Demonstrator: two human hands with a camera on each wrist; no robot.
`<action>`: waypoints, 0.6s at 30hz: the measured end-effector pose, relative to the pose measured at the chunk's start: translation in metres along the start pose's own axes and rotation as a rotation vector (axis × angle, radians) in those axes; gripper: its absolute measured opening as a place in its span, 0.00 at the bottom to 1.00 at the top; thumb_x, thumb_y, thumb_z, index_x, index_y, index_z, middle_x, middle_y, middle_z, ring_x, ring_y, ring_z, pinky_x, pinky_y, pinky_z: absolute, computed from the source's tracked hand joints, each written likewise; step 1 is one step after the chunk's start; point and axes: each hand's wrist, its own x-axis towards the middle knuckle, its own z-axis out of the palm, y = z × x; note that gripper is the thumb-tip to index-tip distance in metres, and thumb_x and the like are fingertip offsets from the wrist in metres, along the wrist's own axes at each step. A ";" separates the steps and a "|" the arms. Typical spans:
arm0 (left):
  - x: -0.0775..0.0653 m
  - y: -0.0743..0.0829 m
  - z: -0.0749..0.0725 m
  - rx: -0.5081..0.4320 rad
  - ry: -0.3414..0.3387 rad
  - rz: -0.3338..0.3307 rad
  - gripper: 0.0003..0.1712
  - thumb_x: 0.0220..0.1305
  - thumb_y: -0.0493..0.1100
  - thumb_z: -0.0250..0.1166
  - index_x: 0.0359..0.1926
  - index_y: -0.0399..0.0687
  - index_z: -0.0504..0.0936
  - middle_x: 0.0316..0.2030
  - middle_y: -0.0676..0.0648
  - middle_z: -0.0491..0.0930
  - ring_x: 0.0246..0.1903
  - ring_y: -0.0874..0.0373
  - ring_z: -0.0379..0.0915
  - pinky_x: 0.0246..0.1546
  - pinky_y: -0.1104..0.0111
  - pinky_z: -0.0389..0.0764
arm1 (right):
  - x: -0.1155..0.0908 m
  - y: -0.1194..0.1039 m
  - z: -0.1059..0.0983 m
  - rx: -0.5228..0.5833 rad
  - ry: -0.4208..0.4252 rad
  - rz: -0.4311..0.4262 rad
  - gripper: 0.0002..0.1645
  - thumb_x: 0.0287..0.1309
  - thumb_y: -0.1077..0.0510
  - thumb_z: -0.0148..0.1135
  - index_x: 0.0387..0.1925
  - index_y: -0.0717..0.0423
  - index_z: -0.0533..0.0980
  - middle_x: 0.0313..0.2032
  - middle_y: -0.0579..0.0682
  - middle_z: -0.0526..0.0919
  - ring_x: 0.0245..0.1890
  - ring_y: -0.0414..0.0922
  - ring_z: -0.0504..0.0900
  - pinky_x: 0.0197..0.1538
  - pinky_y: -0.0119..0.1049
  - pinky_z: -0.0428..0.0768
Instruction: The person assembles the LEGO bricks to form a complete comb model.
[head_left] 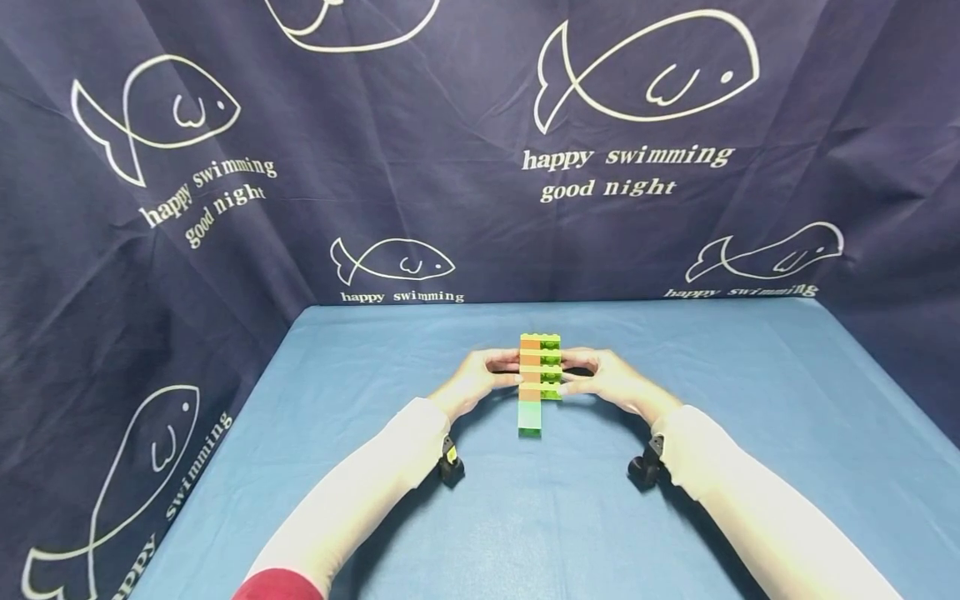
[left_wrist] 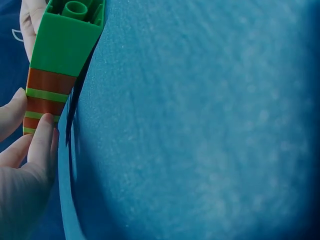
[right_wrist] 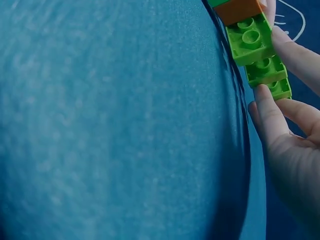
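A joined stack of toy building bricks (head_left: 529, 375) is between my two hands, over the middle of the blue table. Orange bricks (left_wrist: 47, 80) alternate with lime green bricks (right_wrist: 250, 42), which jut out to the right like steps. At the near end sits a darker green brick (left_wrist: 65, 45), its hollow underside facing the left wrist camera. My left hand (head_left: 476, 379) pinches the orange side with thumb and fingers. From the right, my right hand (head_left: 611, 379) grips the jutting lime ends. Whether the stack touches the tabletop, I cannot tell.
A blue cloth covers the table (head_left: 525, 533). Behind it and along the left hangs a dark navy curtain (head_left: 480, 167) with white fish drawings and lettering. A small black wrist camera (head_left: 452, 471) is strapped below the left wrist, another black camera (head_left: 643, 471) below the right.
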 end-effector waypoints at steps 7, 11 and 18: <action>0.002 -0.005 0.001 -0.034 0.002 -0.037 0.31 0.57 0.28 0.67 0.63 0.36 0.73 0.58 0.35 0.77 0.58 0.45 0.75 0.54 0.65 0.81 | 0.002 0.002 0.002 0.006 0.010 0.009 0.40 0.52 0.61 0.71 0.66 0.66 0.66 0.62 0.67 0.72 0.65 0.58 0.68 0.70 0.52 0.63; 0.001 -0.005 0.001 -0.036 0.009 -0.058 0.31 0.57 0.29 0.67 0.63 0.37 0.73 0.58 0.36 0.77 0.58 0.45 0.75 0.53 0.65 0.81 | 0.003 0.003 0.002 0.010 0.008 0.010 0.40 0.54 0.61 0.70 0.66 0.66 0.66 0.62 0.67 0.72 0.65 0.58 0.68 0.70 0.52 0.65; 0.000 -0.006 0.001 -0.035 0.007 -0.077 0.30 0.58 0.29 0.67 0.63 0.37 0.72 0.58 0.36 0.77 0.58 0.46 0.74 0.54 0.65 0.81 | 0.004 0.005 0.002 0.043 -0.003 0.004 0.39 0.54 0.63 0.69 0.66 0.67 0.65 0.66 0.67 0.67 0.66 0.60 0.67 0.70 0.47 0.65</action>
